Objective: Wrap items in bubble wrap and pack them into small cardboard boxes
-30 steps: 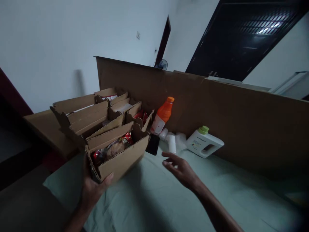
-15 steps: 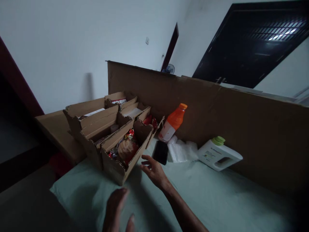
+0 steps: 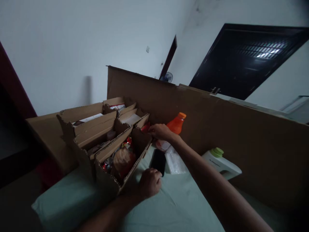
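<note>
A cardboard panel (image 3: 207,119) stands behind a green cloth (image 3: 183,199). Cardboard bins (image 3: 108,154) sit at left; a white jug (image 3: 223,166) at right. An orange bottle (image 3: 175,125) is partly behind the right hand (image 3: 161,132). Its bent fingers meet the rim of the small rear bin (image 3: 142,121); grip cannot be determined. The left hand (image 3: 149,183), fingers curled, adjoins a black rectangular object (image 3: 158,159) on the cloth; hold likewise indeterminate.
</note>
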Demonstrator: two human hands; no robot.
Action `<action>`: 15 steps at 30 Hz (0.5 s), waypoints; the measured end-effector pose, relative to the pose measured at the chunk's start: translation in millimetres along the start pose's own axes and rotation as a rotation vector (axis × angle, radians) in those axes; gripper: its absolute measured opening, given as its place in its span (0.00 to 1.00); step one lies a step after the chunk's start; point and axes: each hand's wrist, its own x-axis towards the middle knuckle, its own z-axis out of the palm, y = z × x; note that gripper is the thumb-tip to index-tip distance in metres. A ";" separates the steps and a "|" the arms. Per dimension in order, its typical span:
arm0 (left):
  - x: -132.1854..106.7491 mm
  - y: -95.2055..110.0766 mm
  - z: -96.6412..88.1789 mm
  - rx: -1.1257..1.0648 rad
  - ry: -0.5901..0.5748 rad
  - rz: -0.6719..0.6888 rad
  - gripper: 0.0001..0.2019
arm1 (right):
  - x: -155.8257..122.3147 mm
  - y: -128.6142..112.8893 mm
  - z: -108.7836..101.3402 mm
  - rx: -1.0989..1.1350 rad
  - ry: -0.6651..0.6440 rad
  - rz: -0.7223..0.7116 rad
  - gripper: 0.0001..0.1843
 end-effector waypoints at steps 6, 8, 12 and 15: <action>-9.6 -17.6 21.8 0.002 -0.011 0.029 0.06 | 37.5 4.5 29.2 -0.119 -0.224 -0.152 0.07; -8.2 -19.5 23.2 -0.008 -0.015 0.018 0.06 | 42.8 2.0 36.7 -0.083 -0.235 -0.171 0.07; -8.8 -21.8 24.1 -0.032 -0.039 -0.002 0.08 | 40.2 -3.5 28.7 0.014 -0.153 -0.123 0.03; -11.6 -23.3 24.2 -0.062 -0.059 -0.005 0.09 | 8.7 10.0 3.2 0.087 0.006 -0.036 0.05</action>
